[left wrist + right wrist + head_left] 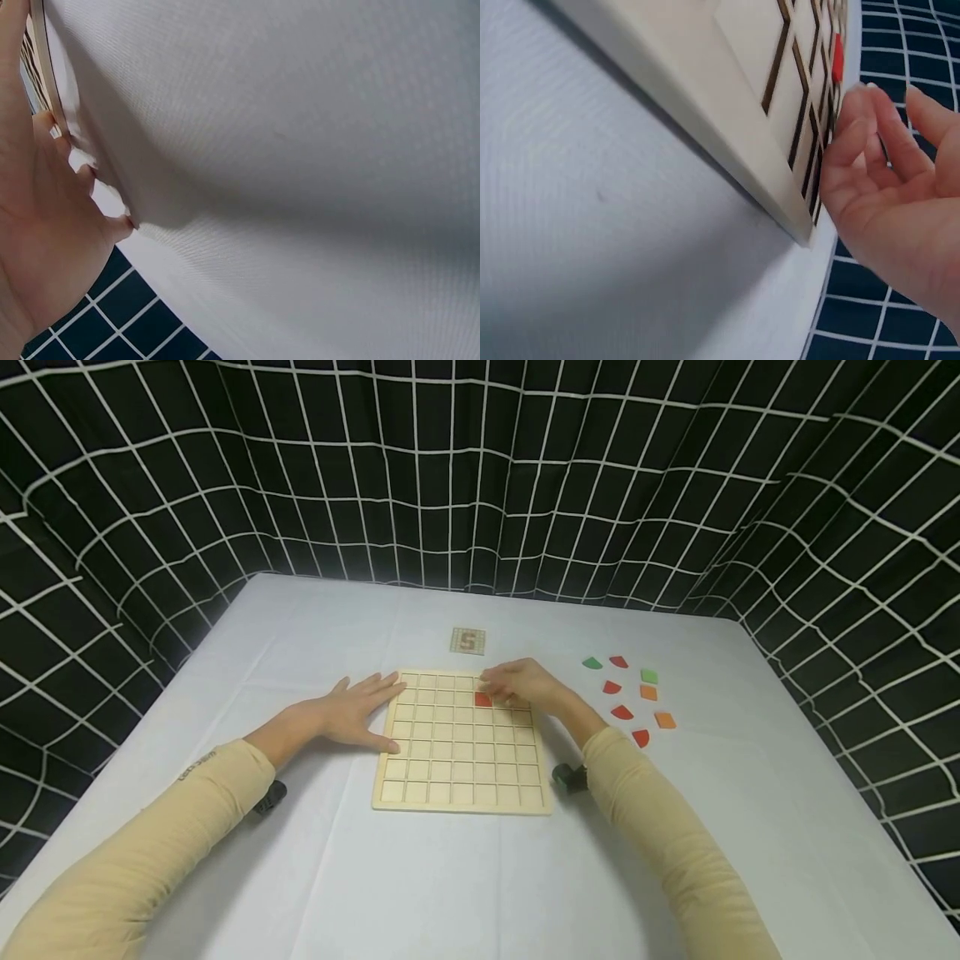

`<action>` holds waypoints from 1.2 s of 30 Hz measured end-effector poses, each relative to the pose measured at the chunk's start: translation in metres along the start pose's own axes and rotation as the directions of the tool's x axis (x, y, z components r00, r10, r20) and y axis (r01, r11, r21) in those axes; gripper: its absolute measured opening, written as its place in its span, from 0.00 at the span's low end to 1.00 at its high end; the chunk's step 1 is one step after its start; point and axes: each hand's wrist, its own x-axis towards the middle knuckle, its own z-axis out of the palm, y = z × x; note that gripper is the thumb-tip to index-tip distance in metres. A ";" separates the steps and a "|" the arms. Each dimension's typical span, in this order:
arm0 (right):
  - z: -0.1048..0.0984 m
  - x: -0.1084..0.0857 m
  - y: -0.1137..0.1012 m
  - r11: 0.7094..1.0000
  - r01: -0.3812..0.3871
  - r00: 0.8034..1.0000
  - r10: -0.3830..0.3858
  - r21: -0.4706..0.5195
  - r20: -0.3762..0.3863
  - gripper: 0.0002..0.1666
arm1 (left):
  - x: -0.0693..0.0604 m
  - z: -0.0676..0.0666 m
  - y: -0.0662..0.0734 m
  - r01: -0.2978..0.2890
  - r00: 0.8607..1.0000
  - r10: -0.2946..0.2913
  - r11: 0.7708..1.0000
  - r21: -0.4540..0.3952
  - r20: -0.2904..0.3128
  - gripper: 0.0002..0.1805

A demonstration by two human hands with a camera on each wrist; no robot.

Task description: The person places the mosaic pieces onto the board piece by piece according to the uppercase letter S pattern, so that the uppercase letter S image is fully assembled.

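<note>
A pale wooden board (pixel 461 770) with a grid of square cells lies on the white table. One red tile (pixel 483 699) sits in a cell near its upper right; the red tile (pixel 838 58) also shows in the right wrist view. My left hand (pixel 351 712) rests at the board's left edge, fingers spread and thumb on the rim. Just right of the red tile, my right hand (pixel 522 682) hovers over the board's upper right corner. In the right wrist view, my right hand (pixel 900 176) has loosely bent fingers, the thumb stands apart, and nothing shows between them.
Right of the board lie several loose pieces: a green rounded piece (pixel 592 663), red rounded pieces (pixel 622 712), a green square (pixel 649 676) and orange squares (pixel 665 720). A small patterned card (pixel 468 641) lies beyond the board. Black gridded curtains (pixel 465 468) surround the table.
</note>
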 end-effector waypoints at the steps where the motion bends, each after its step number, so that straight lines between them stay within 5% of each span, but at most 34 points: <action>1: -0.002 -0.001 0.000 0.999 -0.006 1.000 0.006 0.050 0.007 0.22 | 0.000 0.000 0.000 0.000 1.000 0.000 1.000 0.001 0.003 0.60; 7: -0.020 -0.009 0.000 0.963 -0.058 0.998 0.049 0.262 0.038 0.27 | 0.001 0.000 -0.001 0.000 1.000 0.000 1.000 0.004 0.004 0.60; 27: -0.083 -0.046 0.040 0.861 -0.050 0.998 0.056 0.506 0.004 0.37 | -0.001 -0.002 0.001 0.000 1.000 0.000 1.000 0.009 0.007 0.60; 36: -0.093 -0.060 0.061 0.913 -0.059 0.996 0.080 0.405 -0.033 0.32 | -0.001 -0.001 0.001 -0.016 1.000 0.016 1.000 0.004 -0.007 0.59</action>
